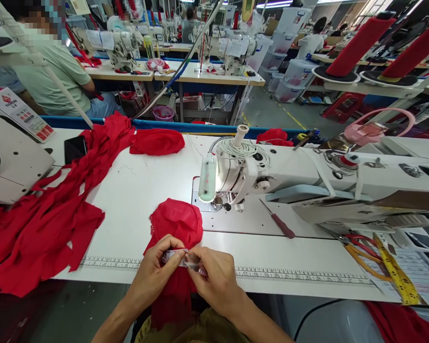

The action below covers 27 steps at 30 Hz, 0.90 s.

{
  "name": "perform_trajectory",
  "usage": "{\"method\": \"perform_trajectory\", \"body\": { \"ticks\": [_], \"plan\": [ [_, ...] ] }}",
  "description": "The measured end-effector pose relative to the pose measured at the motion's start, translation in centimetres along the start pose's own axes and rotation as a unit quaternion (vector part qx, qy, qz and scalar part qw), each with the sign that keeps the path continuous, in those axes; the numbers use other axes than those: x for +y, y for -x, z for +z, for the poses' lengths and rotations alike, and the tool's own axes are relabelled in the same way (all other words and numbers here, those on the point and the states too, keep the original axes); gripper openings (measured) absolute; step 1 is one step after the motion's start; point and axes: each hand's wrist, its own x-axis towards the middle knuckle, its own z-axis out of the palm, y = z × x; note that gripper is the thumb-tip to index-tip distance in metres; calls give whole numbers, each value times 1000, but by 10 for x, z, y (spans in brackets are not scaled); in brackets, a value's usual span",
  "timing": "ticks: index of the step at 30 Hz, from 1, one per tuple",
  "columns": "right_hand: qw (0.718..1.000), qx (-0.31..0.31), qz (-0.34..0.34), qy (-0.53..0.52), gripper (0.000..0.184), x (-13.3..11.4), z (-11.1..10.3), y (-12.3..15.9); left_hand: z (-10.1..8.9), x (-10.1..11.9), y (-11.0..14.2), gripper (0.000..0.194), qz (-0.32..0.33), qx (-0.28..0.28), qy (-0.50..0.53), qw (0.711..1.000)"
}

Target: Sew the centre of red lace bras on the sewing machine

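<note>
Person's left hand [155, 267] and right hand [217, 272] both pinching pale strip [169, 255] over red cloth [177, 219], near table's [125, 224] front edge. Best kept flat, untwisted, fingertips light.

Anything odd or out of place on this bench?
No obvious damage. Slightly untidy: the red cloth heap at left droops over the front edge of the bench, and a pointed tool lies loose by the machine.

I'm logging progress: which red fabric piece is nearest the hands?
The rounded red fabric piece beneath the left hand and right hand; others lie farther away.
</note>
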Motion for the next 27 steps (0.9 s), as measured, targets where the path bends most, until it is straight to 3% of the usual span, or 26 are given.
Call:
{"method": "perform_trajectory", "body": {
  "ticks": [2,5,7,15,27],
  "plan": [
    [1000,0,-21,11,7,0,1,2,1,0,0,24,2,3,4,1000],
    [999,-8,47,-2,7,0,-2,2,1,0,0,24,-9,7,11,1000],
    [996,-18,84,12,16,-1,-6,2,1,0,1,25,-20,12,19,1000],
    [986,-53,6,158,18,-6,-13,8,4,3,0,29,-44,24,30,998],
    [988,-36,4,151,14,-4,-8,9,5,6,0,28,-42,34,27,998]
  ]
}}
